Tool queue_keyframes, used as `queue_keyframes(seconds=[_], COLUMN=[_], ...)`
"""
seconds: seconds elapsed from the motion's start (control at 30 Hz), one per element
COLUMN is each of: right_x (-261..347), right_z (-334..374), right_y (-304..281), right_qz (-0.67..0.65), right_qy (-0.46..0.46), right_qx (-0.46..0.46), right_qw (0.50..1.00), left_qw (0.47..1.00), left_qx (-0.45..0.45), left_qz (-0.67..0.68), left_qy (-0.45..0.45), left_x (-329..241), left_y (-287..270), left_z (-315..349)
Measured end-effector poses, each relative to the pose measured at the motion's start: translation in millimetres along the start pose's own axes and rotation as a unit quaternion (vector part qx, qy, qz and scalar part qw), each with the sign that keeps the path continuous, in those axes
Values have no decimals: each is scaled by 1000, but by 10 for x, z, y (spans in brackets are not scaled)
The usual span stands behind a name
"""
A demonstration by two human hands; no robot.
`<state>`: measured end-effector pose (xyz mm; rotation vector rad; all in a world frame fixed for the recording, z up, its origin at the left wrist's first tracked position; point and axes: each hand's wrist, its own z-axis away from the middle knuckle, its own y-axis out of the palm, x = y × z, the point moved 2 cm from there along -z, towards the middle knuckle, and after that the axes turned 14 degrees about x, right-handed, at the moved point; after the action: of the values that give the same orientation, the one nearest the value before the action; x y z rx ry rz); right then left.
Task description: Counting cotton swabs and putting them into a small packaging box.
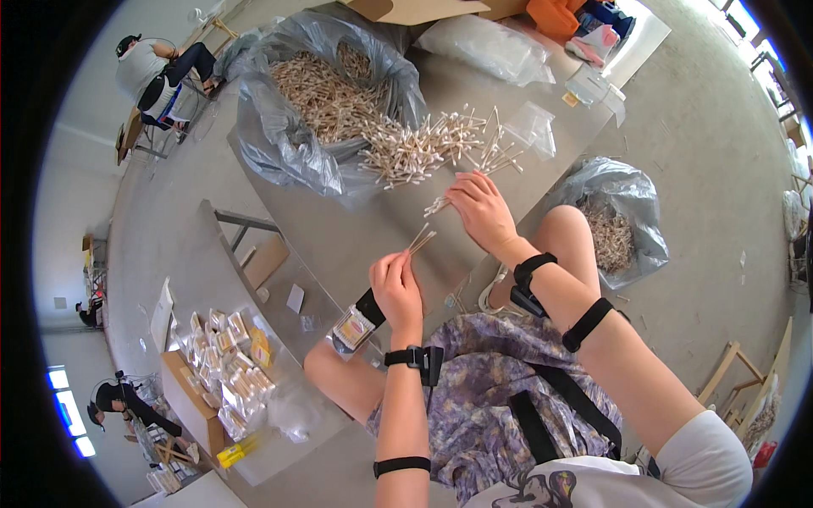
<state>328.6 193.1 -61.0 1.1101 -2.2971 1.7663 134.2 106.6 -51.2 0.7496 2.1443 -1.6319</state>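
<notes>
The left hand (395, 284) pinches a few swabs (421, 240) between thumb and fingertips, their ends pointing up toward the heap. The right hand (481, 207), just beyond it and to its right, has its fingers pressed together around another small bunch (436, 207), tips showing on its left side; how many it grips cannot be told.

Ahead of both hands, a loose heap (411, 152) of swabs spills from a grey bag (292, 144) onto the table (339, 241). A small clear bag (533, 129) lies right of the heap. A filled pack (352, 328) sits by the left thigh, near the left wrist. Further left, many packs (227, 351) lie piled by a box (190, 398). Beyond the right knee, a second grey bag (631, 182) holds more swabs.
</notes>
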Motion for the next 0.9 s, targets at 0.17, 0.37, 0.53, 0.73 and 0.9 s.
queue_keyframes(seconds=[0.17, 0.37, 0.53, 0.73, 0.9], right_x=[71, 435, 735, 626, 643], right_z=[-7, 38, 104, 88, 81], right_y=[58, 204, 254, 297, 303], right_qz=[-9, -95, -152, -117, -94], right_qy=[-23, -48, -132, -96, -57], right_qx=[2, 35, 72, 51, 32], right_qw=[1000, 994, 977, 987, 993], left_qw=[1000, 999, 1000, 999, 1000], left_qx=[0, 14, 20, 45, 13], left_qz=[1, -33, -15, -4, 3], left_qy=[-9, 3, -2, 5, -26], left_x=[-21, 9, 37, 34, 71], left_y=[-80, -45, -46, -30, -31], left_z=[257, 267, 218, 192, 228])
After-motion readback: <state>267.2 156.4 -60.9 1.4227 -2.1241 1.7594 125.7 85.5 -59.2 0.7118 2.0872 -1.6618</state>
